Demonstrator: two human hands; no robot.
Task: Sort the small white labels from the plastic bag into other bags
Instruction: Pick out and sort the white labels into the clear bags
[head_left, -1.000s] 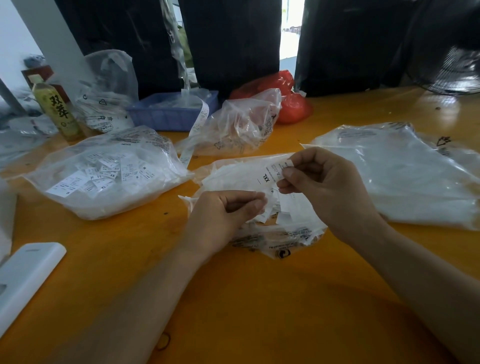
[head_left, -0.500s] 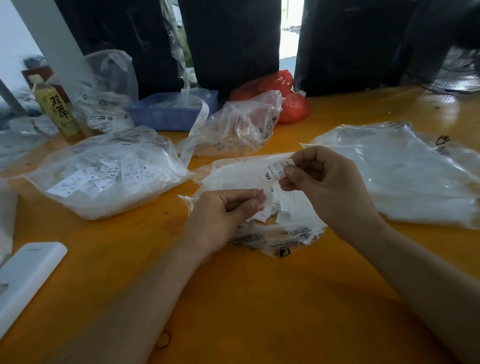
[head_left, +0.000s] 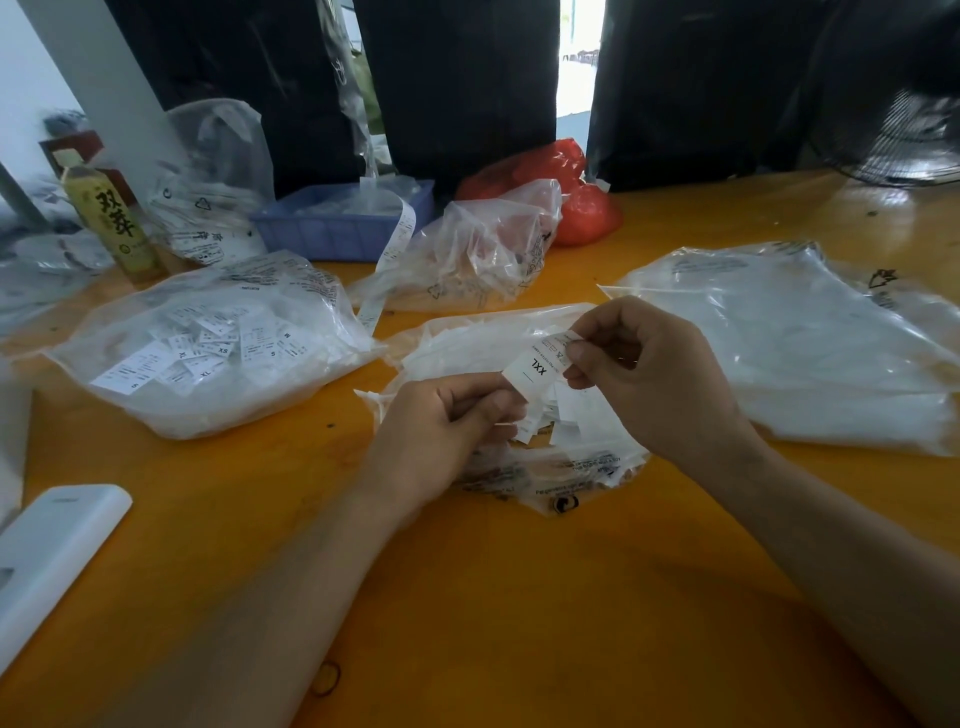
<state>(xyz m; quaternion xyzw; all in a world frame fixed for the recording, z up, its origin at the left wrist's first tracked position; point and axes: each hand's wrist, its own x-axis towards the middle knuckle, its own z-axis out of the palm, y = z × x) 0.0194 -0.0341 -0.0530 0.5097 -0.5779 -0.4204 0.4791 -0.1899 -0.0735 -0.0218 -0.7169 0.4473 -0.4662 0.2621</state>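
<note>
Two hands share one XXL label (head_left: 535, 370): my right hand (head_left: 644, 384) pinches its upper end, my left hand (head_left: 447, 426) its lower corner, long axis slanting between them above the open bag (head_left: 519, 338).

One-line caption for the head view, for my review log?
Both hands, left hand and right hand, pinch an XXL label above the open plastic bag on the orange table.
</note>
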